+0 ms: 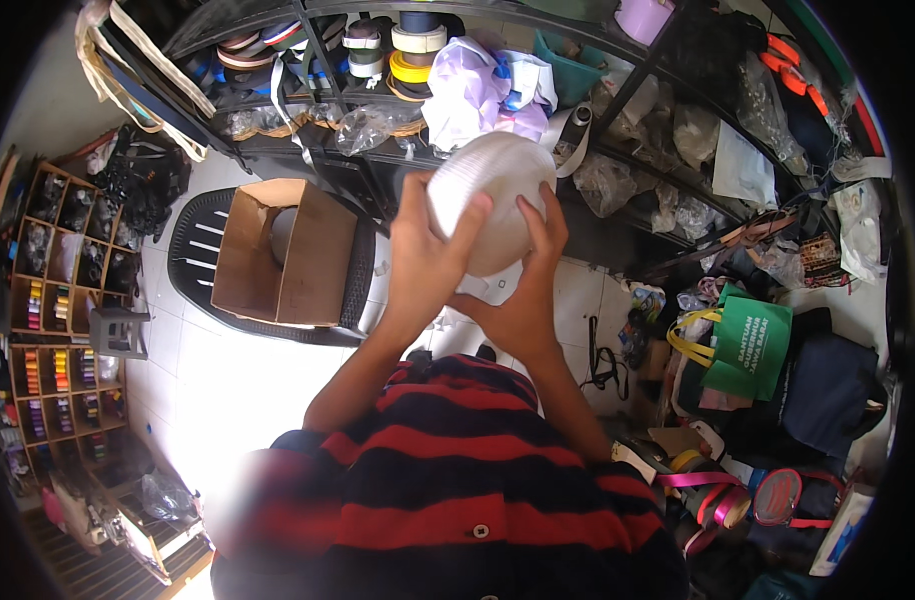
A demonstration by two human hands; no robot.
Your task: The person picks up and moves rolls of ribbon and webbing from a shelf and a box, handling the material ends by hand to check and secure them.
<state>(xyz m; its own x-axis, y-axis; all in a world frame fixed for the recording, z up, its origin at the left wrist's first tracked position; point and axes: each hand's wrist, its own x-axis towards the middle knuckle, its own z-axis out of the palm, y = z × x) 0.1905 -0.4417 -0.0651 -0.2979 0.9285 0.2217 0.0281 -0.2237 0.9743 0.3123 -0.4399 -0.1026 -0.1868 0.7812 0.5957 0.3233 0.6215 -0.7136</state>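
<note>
Both my hands grip a thick white roll (493, 205) in front of my chest. Its side looks finely ribbed, like wound webbing or elastic, though the exact material cannot be made out. My left hand (428, 245) wraps the roll's left side, with the thumb across its near face. On the right side, the fingers of my right hand (528, 290) press against it, while the thumb points left beneath the roll. To the left, an open cardboard box (318, 262) rests on a black plastic chair (193, 240), with a dark round thing partly showing inside.
Beyond the roll, black metal shelves (303, 40) carry webbing rolls and plastic bags. A wooden rack (63, 345) of thread spools and a grey stool (120, 332) stand at left. At right are a green bag (746, 348), dark bags and ribbon rolls. A black strap (606, 370) lies on the floor.
</note>
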